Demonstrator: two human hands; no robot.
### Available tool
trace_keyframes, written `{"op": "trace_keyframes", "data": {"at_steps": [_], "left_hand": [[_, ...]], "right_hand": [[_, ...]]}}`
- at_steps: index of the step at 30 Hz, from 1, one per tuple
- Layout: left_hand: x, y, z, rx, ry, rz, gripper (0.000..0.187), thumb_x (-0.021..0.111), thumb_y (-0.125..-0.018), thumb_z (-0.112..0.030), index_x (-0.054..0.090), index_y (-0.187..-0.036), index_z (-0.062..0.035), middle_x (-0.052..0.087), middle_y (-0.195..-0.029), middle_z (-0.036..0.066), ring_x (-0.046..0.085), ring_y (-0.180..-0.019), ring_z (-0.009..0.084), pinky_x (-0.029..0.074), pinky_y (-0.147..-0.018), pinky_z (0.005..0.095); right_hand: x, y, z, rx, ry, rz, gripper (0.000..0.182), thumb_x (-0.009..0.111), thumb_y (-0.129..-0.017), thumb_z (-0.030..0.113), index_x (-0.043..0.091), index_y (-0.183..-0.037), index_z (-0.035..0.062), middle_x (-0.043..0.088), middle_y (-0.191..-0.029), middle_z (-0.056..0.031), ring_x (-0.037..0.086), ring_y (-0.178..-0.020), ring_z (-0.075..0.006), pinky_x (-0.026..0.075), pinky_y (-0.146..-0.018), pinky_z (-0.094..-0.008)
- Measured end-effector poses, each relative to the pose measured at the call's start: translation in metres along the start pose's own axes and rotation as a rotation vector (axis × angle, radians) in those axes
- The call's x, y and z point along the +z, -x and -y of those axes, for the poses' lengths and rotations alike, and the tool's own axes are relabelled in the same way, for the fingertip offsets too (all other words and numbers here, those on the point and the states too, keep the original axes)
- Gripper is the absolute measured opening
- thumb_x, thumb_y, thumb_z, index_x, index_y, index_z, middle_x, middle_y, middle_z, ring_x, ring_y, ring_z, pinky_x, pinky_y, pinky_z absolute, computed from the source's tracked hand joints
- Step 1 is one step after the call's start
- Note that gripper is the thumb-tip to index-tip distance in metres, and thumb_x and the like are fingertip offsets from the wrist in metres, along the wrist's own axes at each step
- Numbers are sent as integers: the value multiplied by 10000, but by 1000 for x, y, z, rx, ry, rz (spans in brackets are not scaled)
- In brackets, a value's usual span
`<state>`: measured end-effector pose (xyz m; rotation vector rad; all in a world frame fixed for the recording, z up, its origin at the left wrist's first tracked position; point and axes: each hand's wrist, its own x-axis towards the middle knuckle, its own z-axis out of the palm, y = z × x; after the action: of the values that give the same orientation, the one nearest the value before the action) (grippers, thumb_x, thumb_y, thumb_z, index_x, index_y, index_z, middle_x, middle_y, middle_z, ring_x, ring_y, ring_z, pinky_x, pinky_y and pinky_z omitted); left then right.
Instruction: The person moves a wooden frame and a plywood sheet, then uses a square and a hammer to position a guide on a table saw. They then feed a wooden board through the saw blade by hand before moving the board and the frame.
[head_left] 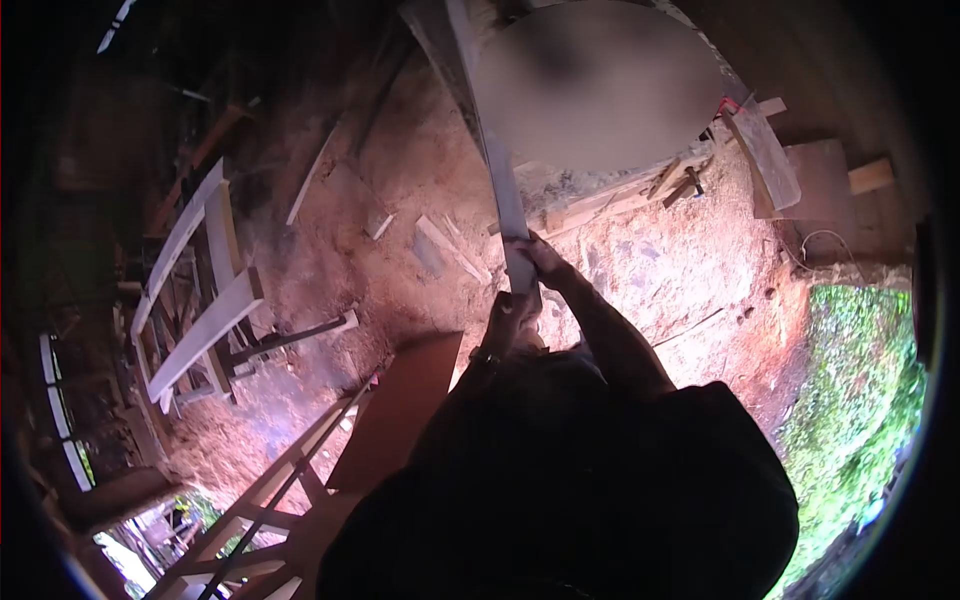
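Note:
A long pale wooden plank point(507, 190) runs from close to my body up to the top of the head view. My right hand point(542, 257) grips it from the right side, fingers lying over its face. Nearer my body, my left hand point(510, 312) is closed around the plank's near end, with a band on that wrist. The far part of the plank passes beside a large blurred patch, which hides whatever lies behind it.
Loose wood scraps point(450, 247) lie on the reddish dirt floor point(385, 285). Stacked boards point(205, 290) stand at left, and a brown panel point(400, 410) leans near my left side. Timber point(620, 197) lies ahead, with a hammer-like tool point(692, 184) on it. Grass point(855, 390) borders the right.

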<state>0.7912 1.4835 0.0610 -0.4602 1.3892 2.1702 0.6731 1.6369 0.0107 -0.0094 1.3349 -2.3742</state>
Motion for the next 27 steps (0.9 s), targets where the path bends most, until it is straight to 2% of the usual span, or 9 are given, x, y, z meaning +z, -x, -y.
{"op": "trace_keyframes", "data": {"at_steps": [6,7,9,10,12,16,20,25,27], "left_hand": [[88,44,59,-120,-452,480,488,666,-951,-426,553,-1130,13,643,-1102,118,648,-1035,223,524,-913,386],[92,41,67,-302,-336,589,532,648,-953,-460,548,-1169,15,637,-1133,116,648,-1044,231,513,-930,385],[93,41,78,-678,-69,783,623,611,-956,-528,537,-1246,19,625,-1194,114,647,-1060,248,491,-964,384],[90,34,77,-621,-207,715,643,581,-961,-559,525,-1291,-9,615,-1230,94,642,-1078,239,494,-944,375],[98,21,61,-465,-578,487,673,543,-962,-606,508,-1351,-58,605,-1271,66,634,-1110,229,498,-909,359],[60,-69,59,-265,-208,-34,719,547,-945,-638,475,-1388,-77,608,-1261,76,592,-1168,234,507,-890,385],[48,-133,35,-235,224,-273,756,423,-944,-723,499,-1357,-95,602,-1289,95,582,-1143,250,496,-919,438],[18,-170,38,-253,820,365,829,469,-849,-773,593,-1244,-54,648,-1065,90,587,-975,300,463,-907,509],[-14,-174,83,-204,811,344,663,528,-875,-668,619,-1139,-67,639,-953,94,553,-881,262,454,-896,474]], "right_hand": [[-80,153,25,-139,280,126,625,464,-1001,505,585,-1299,-31,562,-1346,-183,540,-1219,-249,424,-1043,-361],[-64,190,58,178,179,-53,738,488,-960,562,476,-1408,-25,577,-1338,-162,534,-1219,-224,425,-1036,-342],[-93,269,53,151,20,7,754,556,-960,416,304,-1524,-17,562,-1367,-148,539,-1215,-210,438,-1032,-341],[-83,299,86,212,250,-3,731,629,-915,396,346,-1491,46,586,-1204,-134,620,-1008,-235,573,-845,-395],[-108,376,62,223,173,-27,800,682,-897,208,267,-1553,15,621,-1275,-138,607,-1126,-209,492,-980,-345],[-127,539,21,396,0,-167,977,794,-835,278,199,-1569,31,642,-1234,-196,656,-1079,-258,510,-967,-400],[-121,705,20,701,43,-294,590,695,-885,169,472,-1404,-1,703,-1062,-139,704,-923,-211,542,-906,-383],[-38,768,148,1124,193,-281,706,864,-685,246,578,-1289,16,702,-1084,-106,654,-960,-218,510,-851,-359],[-16,766,178,1218,507,-194,712,915,-656,304,600,-1223,12,720,-939,-87,684,-873,-191,541,-843,-339]]}}
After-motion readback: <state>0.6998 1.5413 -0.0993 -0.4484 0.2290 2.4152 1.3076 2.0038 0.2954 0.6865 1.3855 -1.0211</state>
